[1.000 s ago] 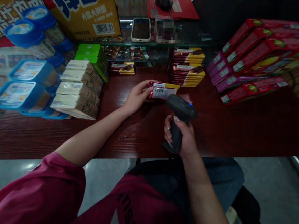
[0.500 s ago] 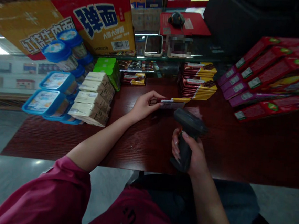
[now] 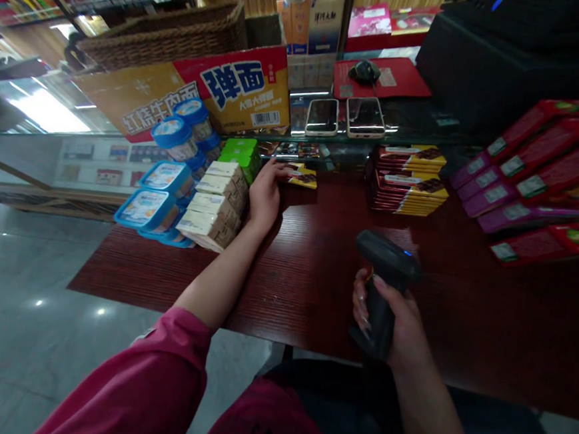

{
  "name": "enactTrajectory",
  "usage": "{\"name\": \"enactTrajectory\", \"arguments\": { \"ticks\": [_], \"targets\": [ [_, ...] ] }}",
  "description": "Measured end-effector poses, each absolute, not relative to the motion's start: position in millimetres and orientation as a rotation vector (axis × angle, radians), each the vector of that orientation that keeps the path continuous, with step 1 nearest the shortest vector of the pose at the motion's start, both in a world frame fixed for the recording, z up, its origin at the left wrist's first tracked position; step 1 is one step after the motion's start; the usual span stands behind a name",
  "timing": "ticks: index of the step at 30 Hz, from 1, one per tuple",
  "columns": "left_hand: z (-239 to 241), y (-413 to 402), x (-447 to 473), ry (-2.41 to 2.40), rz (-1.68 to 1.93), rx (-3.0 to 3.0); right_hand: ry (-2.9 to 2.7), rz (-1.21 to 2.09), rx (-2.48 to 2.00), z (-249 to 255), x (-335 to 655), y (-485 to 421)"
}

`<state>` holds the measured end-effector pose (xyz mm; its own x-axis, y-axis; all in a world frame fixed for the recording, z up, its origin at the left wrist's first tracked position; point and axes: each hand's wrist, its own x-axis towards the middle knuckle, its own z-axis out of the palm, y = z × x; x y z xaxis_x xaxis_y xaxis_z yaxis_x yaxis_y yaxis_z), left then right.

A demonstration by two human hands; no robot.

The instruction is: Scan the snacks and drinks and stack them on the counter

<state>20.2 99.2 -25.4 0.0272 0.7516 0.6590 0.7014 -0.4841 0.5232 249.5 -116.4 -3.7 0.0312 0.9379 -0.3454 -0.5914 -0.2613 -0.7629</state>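
My left hand [image 3: 265, 195] reaches to the back left of the dark red table [image 3: 314, 279], fingers resting on a red-and-yellow chocolate bar [image 3: 303, 175] that lies on a small pile there. My right hand [image 3: 395, 322] is wrapped round the grip of a black barcode scanner [image 3: 383, 278], held upright over the table's near edge with a blue light on its head. A taller stack of the same chocolate bars [image 3: 409, 179] stands behind the scanner.
Cream boxes [image 3: 215, 201], green boxes [image 3: 239, 153] and blue tubs [image 3: 156, 193] crowd the left. Red and purple boxes [image 3: 534, 169] lie in rows at right. Two phones [image 3: 345, 116] lie on a glass counter, beside a big noodle carton [image 3: 203, 93] and a mouse [image 3: 364, 71].
My left hand carried the chocolate bar from in front of the scanner to the small pile at the back left. The scanner hand stayed put; my view tilted upward.
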Motion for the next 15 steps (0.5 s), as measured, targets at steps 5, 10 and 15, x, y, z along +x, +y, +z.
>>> {"name": "enactTrajectory", "arguments": {
  "ticks": [5, 10, 15],
  "targets": [
    [-31.9, 106.7, 12.3, 1.754, 1.343, 2.101, -0.47, 1.575, -1.039, 0.3, 247.8, -116.3],
    [-27.2, 100.0, 19.0, 1.897, 1.0, 2.313, -0.479, 1.568, -1.047, 2.2, 247.5, -116.7],
    [-20.9, 87.2, 31.7, 1.852, 0.768, 2.541, -0.48, 1.563, -1.057, 1.1, 247.8, -116.4]
  ]
}}
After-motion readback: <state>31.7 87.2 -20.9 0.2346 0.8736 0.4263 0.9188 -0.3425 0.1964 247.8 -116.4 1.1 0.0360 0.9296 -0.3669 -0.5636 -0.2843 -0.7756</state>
